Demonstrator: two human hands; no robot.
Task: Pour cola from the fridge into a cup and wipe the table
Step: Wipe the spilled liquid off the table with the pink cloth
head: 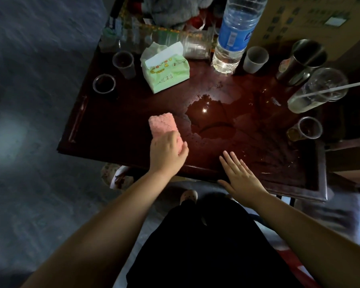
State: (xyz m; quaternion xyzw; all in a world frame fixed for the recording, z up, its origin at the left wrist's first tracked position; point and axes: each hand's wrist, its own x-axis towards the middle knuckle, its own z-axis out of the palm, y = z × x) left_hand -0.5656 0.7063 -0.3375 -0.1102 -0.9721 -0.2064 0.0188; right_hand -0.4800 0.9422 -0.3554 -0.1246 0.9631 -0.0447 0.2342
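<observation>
Holding sponge (161,124): my left hand (167,151), fingers curled round it, beside the spill (210,119).
My right hand (242,179): fingers straight, at the table (116,125) edge.

Dark wooden table (116,129) with puddle (212,119), pink sponge (161,123), tissue pack (166,73), water bottle (231,42), steel cup (301,61)

Sponge (161,123) half under left hand (166,151)

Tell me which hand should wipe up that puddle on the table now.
Left, most likely. The left hand grips the pink sponge, which sits right beside the puddle. The right hand lies flat with straight fingers, holding nothing, at the front edge of the table.
</observation>
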